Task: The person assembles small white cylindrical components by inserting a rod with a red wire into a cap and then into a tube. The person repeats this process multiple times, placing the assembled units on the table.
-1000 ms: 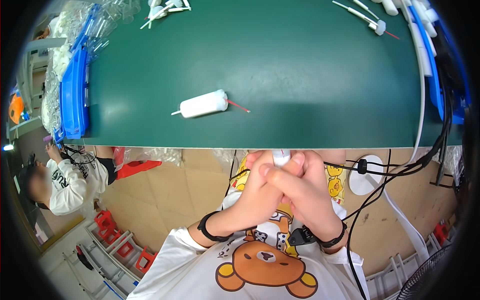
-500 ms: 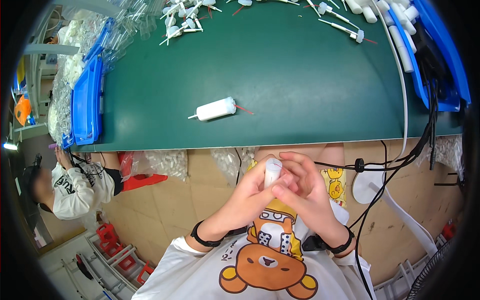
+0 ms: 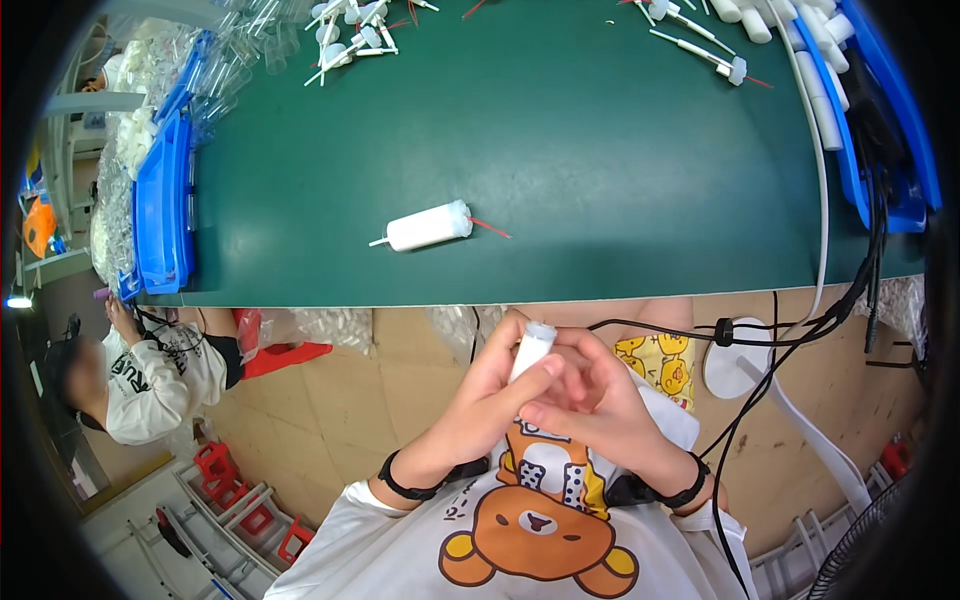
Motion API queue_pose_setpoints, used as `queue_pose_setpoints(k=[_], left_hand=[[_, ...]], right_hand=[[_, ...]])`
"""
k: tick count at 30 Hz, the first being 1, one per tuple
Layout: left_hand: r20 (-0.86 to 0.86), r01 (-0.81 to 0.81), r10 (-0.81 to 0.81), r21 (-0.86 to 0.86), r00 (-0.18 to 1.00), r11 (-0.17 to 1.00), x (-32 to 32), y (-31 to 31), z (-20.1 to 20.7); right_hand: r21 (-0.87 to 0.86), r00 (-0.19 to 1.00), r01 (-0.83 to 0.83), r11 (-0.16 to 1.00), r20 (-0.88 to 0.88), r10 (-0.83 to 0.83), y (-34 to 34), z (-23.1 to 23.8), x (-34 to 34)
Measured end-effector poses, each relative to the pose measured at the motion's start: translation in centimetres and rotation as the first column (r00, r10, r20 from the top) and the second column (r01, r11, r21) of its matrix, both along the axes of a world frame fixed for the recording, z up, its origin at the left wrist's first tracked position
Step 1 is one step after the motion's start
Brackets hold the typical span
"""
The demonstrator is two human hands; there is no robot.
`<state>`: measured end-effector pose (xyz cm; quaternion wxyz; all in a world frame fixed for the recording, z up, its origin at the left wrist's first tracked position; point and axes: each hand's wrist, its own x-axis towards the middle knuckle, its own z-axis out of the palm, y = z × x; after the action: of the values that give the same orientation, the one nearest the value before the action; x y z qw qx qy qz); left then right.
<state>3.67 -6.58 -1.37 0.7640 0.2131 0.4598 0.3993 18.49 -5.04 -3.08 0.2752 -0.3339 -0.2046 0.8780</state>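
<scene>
Fingers [image 3: 499, 348] of L hand [image 3: 482, 393] pinch a white cylinder [image 3: 529, 354] against the thumb, lower centre of frame, w/ its pale capped end tipped up past the grip, prob. so that end is uncovered & easy to see; R hand [image 3: 605, 400] is cupped close beside it, fingers half-curled, maybe for support, tho can't tell if they touch it. Both hands are just below the near edge of the green table [image 3: 600, 150]. Mid-frame on that table a 2nd cylinder [image 3: 430, 228] lies on its side, red wire [image 3: 492, 228] pointing right, well apart from the loose thin-stemmed parts [image 3: 345, 48] at upper left, prob. to avoid a mix-up. Blue tray [image 3: 162, 215] at left & blue bin [image 3: 905, 205] at far upper right flank it all, likely for reach
</scene>
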Motion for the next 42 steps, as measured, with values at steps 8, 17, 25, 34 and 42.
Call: queue_pose_setpoints(k=[8, 17, 25, 34, 42], left_hand=[[0.128, -0.097, 0.116, -0.150, 0.985, 0.984, 0.4, -0.7, -0.8], [0.137, -0.025, 0.019, 0.040, 0.990, 0.999, 0.7, 0.4, -0.8], [-0.165, -0.252, 0.245, -0.020, 0.955, 0.968, 2.7, -0.4, -0.9], [-0.275, -0.104, 0.118, 0.067, 0.954, 0.992, 2.6, 0.8, 1.0], [-0.046, 0.139, -0.137, 0.041, 0.990, 0.990, -1.1, 1.5, 0.3]], right_hand=[[0.019, 0.999, 0.040, 0.999, -0.006, -0.040, 0.0, 0.4, -1.4], [0.020, 0.984, 0.174, 0.985, 0.046, -0.174, -0.3, -0.1, -2.5], [-0.157, 0.991, 0.121, 0.980, 0.082, -0.109, 2.1, 1.5, -2.3], [-0.293, 0.986, 0.165, 0.942, 0.010, -0.169, 1.8, 1.2, -2.9], [0.104, 0.981, 0.073, 0.992, 0.173, -0.090, 1.0, 1.8, -2.9]])
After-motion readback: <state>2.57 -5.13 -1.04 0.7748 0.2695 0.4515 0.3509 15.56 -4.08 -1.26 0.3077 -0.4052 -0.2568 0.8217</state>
